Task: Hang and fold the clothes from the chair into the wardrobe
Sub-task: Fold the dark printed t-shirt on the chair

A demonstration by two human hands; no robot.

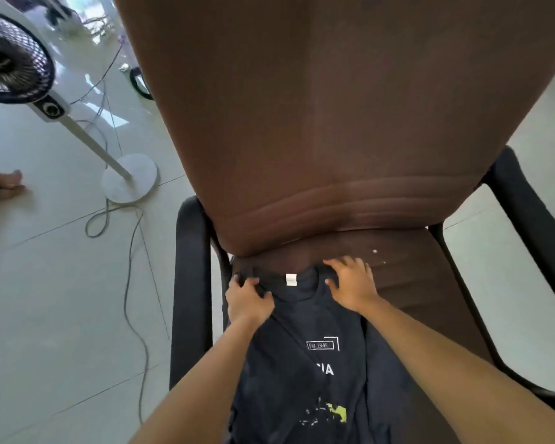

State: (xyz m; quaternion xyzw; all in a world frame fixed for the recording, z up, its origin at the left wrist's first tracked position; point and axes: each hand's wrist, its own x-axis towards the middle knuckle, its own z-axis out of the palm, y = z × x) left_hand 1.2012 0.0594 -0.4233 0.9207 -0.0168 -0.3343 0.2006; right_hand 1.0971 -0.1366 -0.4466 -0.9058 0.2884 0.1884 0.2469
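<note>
A dark navy T-shirt (305, 373) with white lettering and a yellow-green print lies flat on the seat of a brown office chair (350, 123), collar toward the backrest, white neck label showing. My left hand (249, 299) grips the fabric at the shirt's left shoulder, fingers curled into it. At the right shoulder beside the collar, my right hand (350, 283) presses down with fingers spread. The shirt's lower part runs out of view at the bottom. No wardrobe is in sight.
The chair has black armrests, one on the left (189, 283) and one on the right (526, 219). A white standing fan (16, 59) stands on the tiled floor at the left, its cable (132, 283) trailing beside the chair. A person's foot (7, 182) shows at the far left.
</note>
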